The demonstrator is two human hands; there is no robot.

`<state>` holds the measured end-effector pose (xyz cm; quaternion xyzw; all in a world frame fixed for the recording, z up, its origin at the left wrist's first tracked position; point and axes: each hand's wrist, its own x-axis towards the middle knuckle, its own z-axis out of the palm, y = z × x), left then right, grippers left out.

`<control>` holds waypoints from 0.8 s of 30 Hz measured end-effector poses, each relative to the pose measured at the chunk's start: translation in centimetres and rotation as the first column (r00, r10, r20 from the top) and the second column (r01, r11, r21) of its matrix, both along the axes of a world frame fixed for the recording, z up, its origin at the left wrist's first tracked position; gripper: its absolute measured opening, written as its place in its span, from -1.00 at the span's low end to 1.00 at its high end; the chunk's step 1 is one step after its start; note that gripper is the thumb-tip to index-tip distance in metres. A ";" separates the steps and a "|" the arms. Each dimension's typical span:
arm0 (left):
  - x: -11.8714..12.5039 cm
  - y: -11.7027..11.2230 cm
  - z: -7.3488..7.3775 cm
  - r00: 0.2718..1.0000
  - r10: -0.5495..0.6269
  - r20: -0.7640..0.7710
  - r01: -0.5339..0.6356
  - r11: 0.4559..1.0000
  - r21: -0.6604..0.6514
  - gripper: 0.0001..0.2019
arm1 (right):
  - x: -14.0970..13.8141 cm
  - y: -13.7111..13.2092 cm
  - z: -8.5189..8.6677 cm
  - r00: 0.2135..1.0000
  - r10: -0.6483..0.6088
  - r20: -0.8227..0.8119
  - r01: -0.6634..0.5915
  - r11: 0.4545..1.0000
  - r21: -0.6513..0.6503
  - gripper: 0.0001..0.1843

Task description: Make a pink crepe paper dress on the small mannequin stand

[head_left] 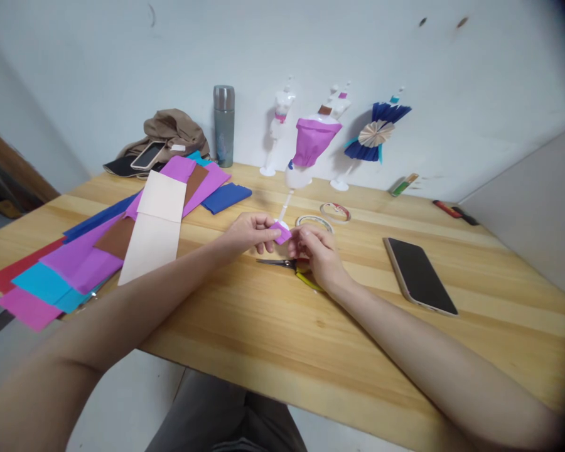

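My left hand (254, 232) pinches a small folded piece of purple crepe paper (282, 233) between thumb and fingers. At the paper's right edge, my right hand (316, 251) has its thumb and fingertips pressed together on it. Just behind stands a small white dress form (299, 179), tilted in view, its torso wrapped in purple paper (314, 141). Its round base is partly hidden by the hands and paper. Scissors with dark blades (277, 262) and yellow handles lie under my right hand, partly covered. Two tape rolls (335, 212) rest just beyond it.
Crepe paper sheets (153, 232) in several colours spread over the left side. A tablet (420, 275) lies to the right. Along the wall stand a thermos (224, 125), a white form (277, 135) and one dressed in blue (376, 133). A brown cloth bag (176, 135) sits back left.
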<state>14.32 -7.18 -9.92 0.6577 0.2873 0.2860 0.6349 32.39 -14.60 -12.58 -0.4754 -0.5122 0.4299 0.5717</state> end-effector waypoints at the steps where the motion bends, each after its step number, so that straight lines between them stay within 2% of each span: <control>1: 0.0 0.0 0.0 1.000 -0.003 -0.003 0.003 1.000 -0.005 -0.87 | 0.0 0.0 0.0 1.000 0.005 0.004 -0.005 1.000 0.005 -0.53; 9: 0.2 0.1 -0.4 0.999 -0.021 -0.049 0.020 1.000 -0.019 -0.86 | -0.5 0.0 0.2 0.992 0.028 0.125 -0.038 0.996 0.075 -0.65; 11: 0.3 -0.1 -0.2 0.999 -0.021 -0.035 0.019 0.998 -0.059 -0.85 | -0.5 0.1 0.1 0.986 -0.002 0.168 -0.014 0.995 0.098 -0.68; 13: 0.4 -0.2 0.2 1.000 -0.010 -0.008 0.008 0.988 -0.155 -0.74 | -0.3 0.2 -0.1 0.970 -0.061 0.234 0.024 0.987 0.156 -0.72; 16: 0.5 -0.2 0.5 0.998 0.004 -0.060 -0.025 0.940 -0.339 -0.47 | 0.1 0.4 -0.3 0.912 -0.178 0.371 0.054 0.946 0.320 -0.84; 19: 0.4 -0.2 0.4 0.977 -0.084 -0.195 -0.012 0.895 -0.446 -0.33 | 0.3 0.4 -0.4 0.838 -0.264 0.477 -0.004 0.872 0.489 -0.87; 22: 0.1 -0.4 0.3 0.960 -0.193 -0.201 0.078 0.878 -0.472 -0.37 | 0.5 0.5 -0.5 0.801 -0.313 0.510 -0.062 0.804 0.591 -0.84; 24: 0.0 -0.7 0.5 0.967 -0.192 -0.166 0.102 0.894 -0.437 -0.49 | 0.5 0.4 -0.5 0.789 -0.311 0.530 -0.079 0.804 0.589 -0.84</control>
